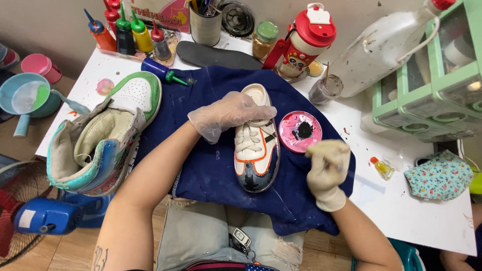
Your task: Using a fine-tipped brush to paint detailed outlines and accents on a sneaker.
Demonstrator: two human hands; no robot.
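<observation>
A small white shoe [256, 155] with orange trim and a dark painted toe lies on a navy cloth [211, 165]. My left hand [228, 113], in a clear plastic glove, rests over the shoe's opening and grips it. My right hand [327, 168], in a cream glove, holds a thin paintbrush [331, 160] just below a pink dish [300, 131] with black paint in it. The brush tip is blurred.
A large green-and-white high-top sneaker [105, 143] lies at the left. Paint bottles [128, 32], a brush cup [206, 25], a black insole [216, 55], a red-lidded flask [304, 42], a big plastic bottle [386, 45] and green drawers [432, 85] line the back. A blue fan [45, 216] stands lower left.
</observation>
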